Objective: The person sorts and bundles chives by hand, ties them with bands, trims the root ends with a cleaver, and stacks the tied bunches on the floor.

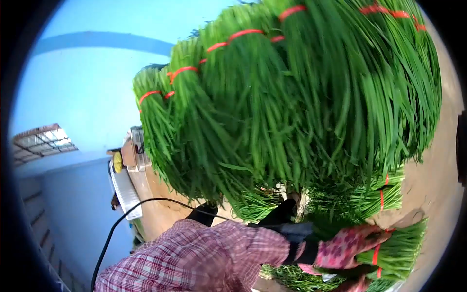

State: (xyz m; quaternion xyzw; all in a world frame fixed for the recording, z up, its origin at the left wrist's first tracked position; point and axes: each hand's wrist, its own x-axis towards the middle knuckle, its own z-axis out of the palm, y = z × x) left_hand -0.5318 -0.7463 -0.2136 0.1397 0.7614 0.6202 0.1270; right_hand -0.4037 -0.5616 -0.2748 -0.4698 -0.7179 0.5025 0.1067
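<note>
My left hand, in a pink patterned glove with a dark cuff, reaches to the right and is closed on a bundle of long green leaves. Its fingertips lie beside the red bands around the pale stalk end. Under the leaves, at the bottom edge, part of my right hand shows in a similar pink glove; its fingers are mostly hidden and blurred. More loose green leaves lie below and left of the hands.
A large row of banded green bundles fills the upper view. Another banded bundle lies on the floor above my left hand. A black cable curves past the plaid sleeve. White crate and blue wall are at left.
</note>
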